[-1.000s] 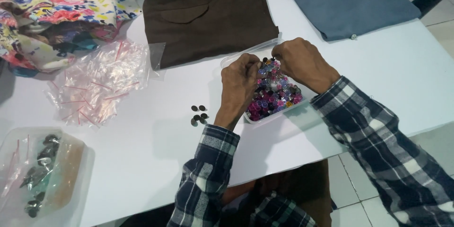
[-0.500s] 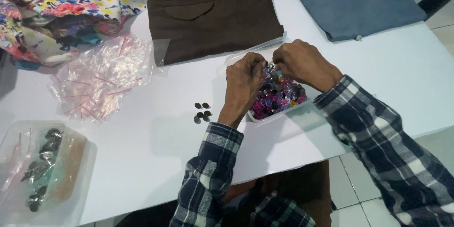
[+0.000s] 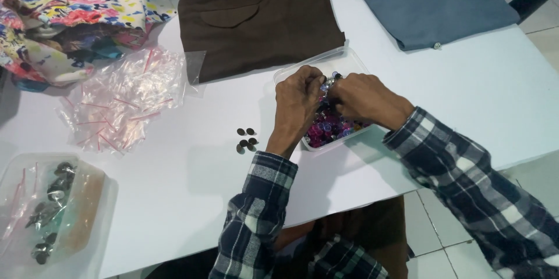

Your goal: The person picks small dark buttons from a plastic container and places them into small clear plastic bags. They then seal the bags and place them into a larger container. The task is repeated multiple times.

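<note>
Both hands work over a shallow clear plastic tray [image 3: 289, 72] heaped with small purple and pink buttons [image 3: 327, 126] — the left hand [image 3: 298, 100] and right hand [image 3: 359, 97] meet above it, fingertips pinched together. Just left of the tray lie a few small dark round buttons [image 3: 246, 139] on the white table [image 3: 186, 186]. Beyond — a folded brown garment [image 3: 262, 20], a blue-grey one [image 3: 428, 0] and a pile of clear zip bags [image 3: 125, 101].

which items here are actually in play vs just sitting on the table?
In play:
- left hand and right hand, fingers together over the tray
- clear plastic tray of small purple and pink pieces
- dark buttons, loose beside the tray

Lying about:
- brown garment
- blue garment
- floral fabric
- small clear bags
- plastic box of metal parts
</note>
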